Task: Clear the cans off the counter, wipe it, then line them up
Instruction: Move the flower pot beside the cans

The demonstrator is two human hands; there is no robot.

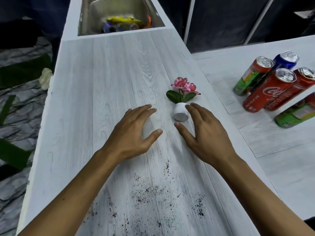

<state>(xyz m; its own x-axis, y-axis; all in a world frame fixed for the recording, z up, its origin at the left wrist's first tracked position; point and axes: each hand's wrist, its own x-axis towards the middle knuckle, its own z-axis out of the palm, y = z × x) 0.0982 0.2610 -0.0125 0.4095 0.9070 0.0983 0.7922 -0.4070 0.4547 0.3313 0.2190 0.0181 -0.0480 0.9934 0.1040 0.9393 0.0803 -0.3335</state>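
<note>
White wood-grain counter, both hands above it, cans set aside to the right.

Left hand and right hand are spread with fingers extended and hold nothing. Right fingertips lie just beside a small white flower pot; contact cannot be confirmed. The cans stand grouped on the adjoining surface, well apart from both hands. Dark specks cover the near part of the counter. A steel sink at the far end contains coloured items.
</note>
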